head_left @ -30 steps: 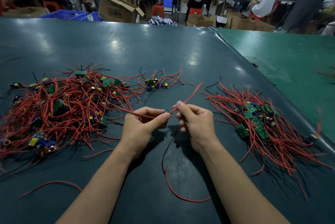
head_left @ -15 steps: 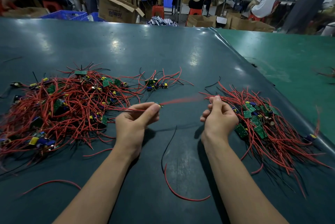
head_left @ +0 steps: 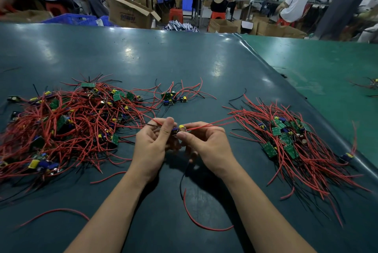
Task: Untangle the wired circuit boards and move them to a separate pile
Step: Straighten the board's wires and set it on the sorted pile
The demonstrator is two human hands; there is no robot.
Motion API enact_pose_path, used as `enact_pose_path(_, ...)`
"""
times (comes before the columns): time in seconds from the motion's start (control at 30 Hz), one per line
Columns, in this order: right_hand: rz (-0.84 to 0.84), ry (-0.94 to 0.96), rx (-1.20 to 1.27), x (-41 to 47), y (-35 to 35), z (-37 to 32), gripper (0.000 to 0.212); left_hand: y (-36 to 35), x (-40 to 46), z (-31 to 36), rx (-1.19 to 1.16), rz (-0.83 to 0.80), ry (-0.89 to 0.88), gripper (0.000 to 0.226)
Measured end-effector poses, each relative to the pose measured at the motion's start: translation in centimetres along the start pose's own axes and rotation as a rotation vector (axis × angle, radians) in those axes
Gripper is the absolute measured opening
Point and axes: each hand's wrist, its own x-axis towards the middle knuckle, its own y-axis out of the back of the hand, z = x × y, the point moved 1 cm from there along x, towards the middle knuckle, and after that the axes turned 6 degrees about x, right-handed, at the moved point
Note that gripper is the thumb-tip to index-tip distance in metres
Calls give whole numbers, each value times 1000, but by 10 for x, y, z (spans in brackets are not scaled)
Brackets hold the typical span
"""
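Note:
A big tangled pile [head_left: 67, 123] of green circuit boards with red and black wires lies on the left of the dark table. A smaller, sorted pile [head_left: 290, 140] lies on the right. Between them, my left hand [head_left: 151, 146] and my right hand [head_left: 206, 146] meet and together pinch one small wired board [head_left: 180, 129] with a yellow part. Its red wire runs right toward the sorted pile, and a black and a red wire hang below my hands.
A small cluster of boards [head_left: 173, 97] sits behind my hands. Loose red wires lie at the front left [head_left: 55, 211] and front centre [head_left: 204, 226]. A green table [head_left: 327, 64] adjoins on the right. Beyond the far edge are cardboard boxes, blue crates and seated people.
My hands were spread apart half a second ago, pulling a red wire taut. They have come back together at the middle and both pinch the small board.

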Motion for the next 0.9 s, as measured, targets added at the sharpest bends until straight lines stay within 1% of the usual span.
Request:
enact_pose_path(0.07, 62, 55, -37, 2, 0, 1, 13, -1, -1, 0, 20, -5, -37, 20)
enact_pose_path(0.13, 100, 138, -141, 2, 2, 4, 12, 0, -1, 0, 62, 18, -50, 22)
enact_pose_path(0.2, 78, 297, -360, 0, 4, 5, 9, 0, 0, -2, 82, 40, -41, 26)
enact_pose_path(0.27, 56, 494, -554, -2, 5, 4, 14, 1, 1, -3, 97, 89, -41, 29)
enact_pose_path(0.33, 74, 628, -647, -2, 5, 5, 14, 3, 4, -4, 86, 181, -36, 35)
enact_pose_path(0.43, 155, 702, -676, -1, 10, 3, 12, 16, 13, -2, 1, 406, -21, 40)
enact_pose_path(0.5, 298, 664, -591, 1, 18, 1, 12, 29, 18, -1, -102, 581, -26, 42)
enact_pose_path(0.57, 518, 471, -314, 4, 28, -5, 15, 39, 19, 0, -126, 683, -60, 43)
enact_pose_path(0.63, 762, 270, 35, 8, 39, -8, 22, 36, 17, 0, -36, 661, -107, 44)
enact_pose_path(0.73, 1056, 88, 440, 9, 60, -9, 29, 24, 11, -3, 158, 513, -162, 42)
enact_pose_path(0.8, 1144, 7, 550, 9, 68, -6, 27, 21, 8, -4, 321, 446, -231, 39)
enact_pose_path(0.83, 1135, -10, 550, 9, 68, -4, 25, 21, 6, -4, 438, 431, -287, 36)
enact_pose_path(0.9, 1031, -19, 491, 11, 60, 0, 23, 23, 3, 0, 708, 422, -432, 27)
